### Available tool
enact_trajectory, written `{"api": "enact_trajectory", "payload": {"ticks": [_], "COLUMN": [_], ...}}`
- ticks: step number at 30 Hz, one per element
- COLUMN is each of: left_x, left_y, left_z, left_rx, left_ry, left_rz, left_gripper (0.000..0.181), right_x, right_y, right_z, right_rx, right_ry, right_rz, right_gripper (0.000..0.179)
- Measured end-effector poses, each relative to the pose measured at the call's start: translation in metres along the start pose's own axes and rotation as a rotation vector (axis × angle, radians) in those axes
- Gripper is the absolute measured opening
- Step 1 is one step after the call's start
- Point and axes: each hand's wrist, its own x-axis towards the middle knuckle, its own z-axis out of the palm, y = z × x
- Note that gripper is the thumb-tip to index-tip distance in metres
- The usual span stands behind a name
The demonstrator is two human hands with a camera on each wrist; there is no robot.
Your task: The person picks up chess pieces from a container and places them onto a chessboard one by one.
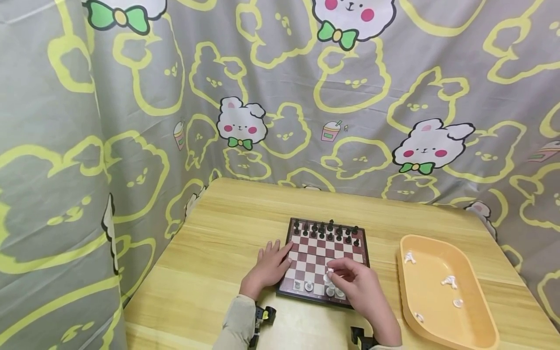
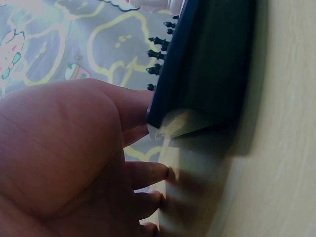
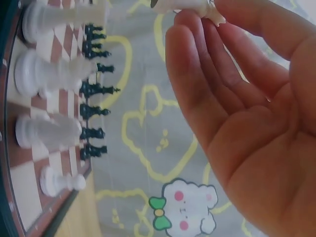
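Observation:
A chessboard (image 1: 302,266) with brown and white squares lies on the table. My left hand (image 1: 268,266) rests at its left edge, fingers spread, and touches the board's side (image 2: 165,74). Over the near right part of the board, my right hand (image 1: 356,287) pinches a white chess piece (image 3: 190,6) between thumb and fingertips. It hangs tilted above the board, and its exact kind is partly hidden by the fingers. Several white pieces (image 1: 308,286) stand along the near side, some beside the right hand. Black pieces (image 1: 322,228) fill two rows at the far side.
To the right of the board stands an orange tray (image 1: 404,287) with several white pieces (image 1: 449,281) lying in it. The wooden table (image 1: 210,243) reaches back to a patterned grey curtain (image 1: 280,87), which also hangs along the left.

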Motion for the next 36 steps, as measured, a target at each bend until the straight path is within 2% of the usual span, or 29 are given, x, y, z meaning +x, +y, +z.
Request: {"api": "enact_trajectory", "payload": {"ticks": [5,12,26,36], "left_x": [0.000,0.001,-0.001,-0.001], "left_y": [0.000,0.000,0.000,0.001], "left_z": [0.000,-0.001,0.000,0.000], "left_rx": [-0.002,-0.003,-0.019,-0.010], "left_ry": [-0.005,-0.002,-0.003,0.003], "left_rz": [0.001,0.003,-0.001,-0.010], "left_gripper": [0.053,0.053,0.053,0.053], "right_x": [0.003,0.006,0.005,0.006], "right_y": [0.001,0.004,0.005,0.004], "right_z": [0.008,0.013,0.014,0.014], "right_rx": [-0.035,-0.051,-0.069,-0.130], "right_ry": [-0.032,-0.078,-0.072,-0.035], "right_rz": [-0.037,-0.013,0.032,0.015], "right_gripper": [0.018,0.019,0.020,0.020]}}
